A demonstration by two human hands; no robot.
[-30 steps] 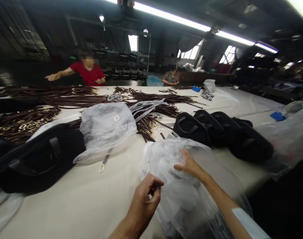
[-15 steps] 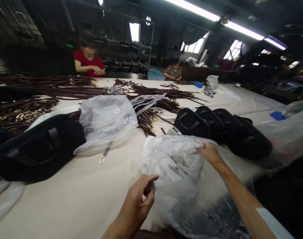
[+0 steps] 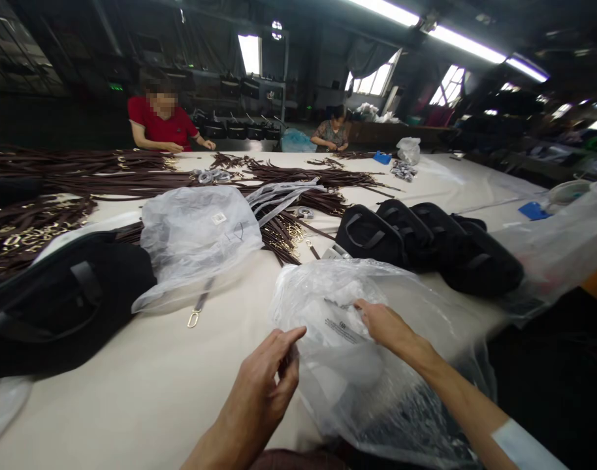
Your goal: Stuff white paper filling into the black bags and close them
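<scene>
A large clear plastic bag (image 3: 406, 287) lies at the table's front edge, with crumpled white plastic bags (image 3: 340, 326) bearing dark print inside it. My right hand (image 3: 384, 324) reaches over the large bag's mouth, its fingertips closed on one of the printed bags. At the large bag's left side is my left hand (image 3: 266, 372), index finger stretched out and thumb apart from it. Nothing shows between those fingers; the others are partly hidden. A dark strap with a gold clasp (image 3: 194, 318) lies on the table to the left.
Black bags (image 3: 371, 235) stand in a row at right, and a large black bag (image 3: 68, 294) sits at left. A translucent plastic sack (image 3: 200, 241) lies beside piles of brown straps (image 3: 283, 235). Two people work across the table, one in a red shirt (image 3: 164, 127).
My right hand has moved left and down from the large bag's rim to the printed bags inside. My left hand has shifted slightly left. The person in red has spread their hands apart.
</scene>
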